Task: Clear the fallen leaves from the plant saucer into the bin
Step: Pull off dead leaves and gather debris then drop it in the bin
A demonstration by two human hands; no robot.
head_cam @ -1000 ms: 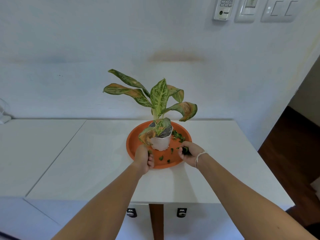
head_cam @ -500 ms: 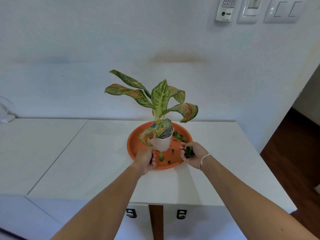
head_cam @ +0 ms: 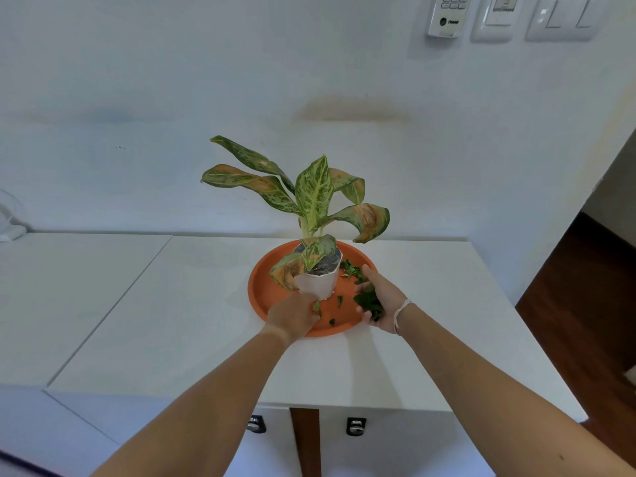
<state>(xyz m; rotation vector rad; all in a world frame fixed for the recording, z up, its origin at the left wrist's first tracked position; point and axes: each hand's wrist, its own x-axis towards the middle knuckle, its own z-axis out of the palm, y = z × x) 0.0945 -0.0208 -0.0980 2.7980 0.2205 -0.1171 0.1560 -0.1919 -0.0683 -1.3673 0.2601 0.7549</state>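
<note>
An orange plant saucer (head_cam: 261,287) stands on the white table and carries a white pot (head_cam: 318,285) with a leafy plant (head_cam: 315,197). Small green fallen leaves (head_cam: 351,268) lie in the saucer behind and right of the pot, with a few loose bits (head_cam: 340,300) at the front. My left hand (head_cam: 292,315) lies over the saucer's front edge with curled fingers and pinches a small leaf piece (head_cam: 316,307). My right hand (head_cam: 385,304) is over the saucer's right side, cupped round a bunch of gathered leaves (head_cam: 370,302). No bin is in view.
The white table (head_cam: 172,321) butts against a white wall; a second white surface (head_cam: 69,287) adjoins on the left. The table's right edge drops to a dark wooden floor (head_cam: 585,304). Wall switches and a control panel (head_cam: 447,15) hang at upper right.
My right hand has turned palm-up and opened further, showing a larger bunch of leaves. My left hand has shifted slightly right and now has a leaf piece at its fingertips.
</note>
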